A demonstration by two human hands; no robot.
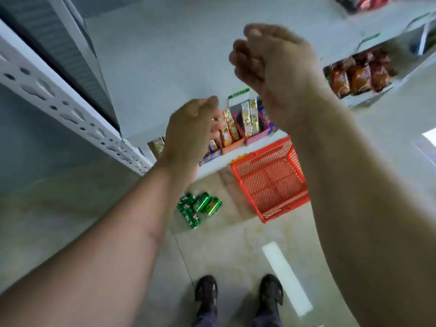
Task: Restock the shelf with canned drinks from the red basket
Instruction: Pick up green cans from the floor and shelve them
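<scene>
Soft even indoor light, faint shadows, glossy floor glare, motion-blurred raised hands, wide-angle bending at edges

- Red basket: a plastic carrier with latticed walls and floor, standing upright on the pale floor tiles just beside the foot of the shelf; nothing shows inside it.
- Canned drinks: a small cluster of green cans with red markings, all lying on their sides on the floor, touching one another, left of the basket and apart from it.
- Shelf: a white metal unit with a perforated upright post, its broad board bare.
</scene>
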